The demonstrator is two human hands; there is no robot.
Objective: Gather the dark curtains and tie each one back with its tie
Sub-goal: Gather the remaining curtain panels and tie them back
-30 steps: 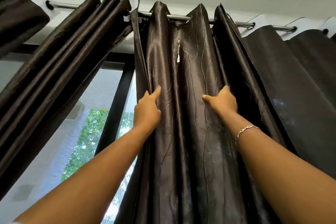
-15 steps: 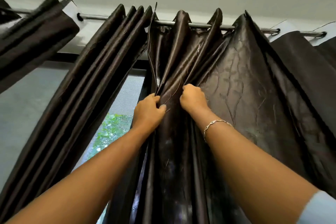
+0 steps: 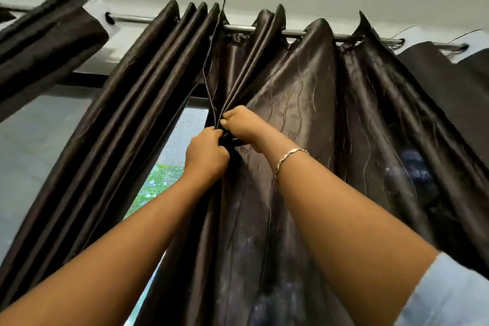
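Head view — both hands, left hand (image 3: 205, 152) and right hand (image 3: 242, 124), clutch bunched folds of dark curtain (image 3: 304, 114).

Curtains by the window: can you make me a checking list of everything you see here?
surface: nothing seen
job's things: dark curtain bunched into folds; second curtain hangs gathered left of it; tie: nothing seen
clutter: nothing seen
grips: left hand and right hand both pinch the folds, close together
cables: thin dark strands near the right end of the metal rod, unclear what
surroundings: window with greenery; bracelet on right wrist
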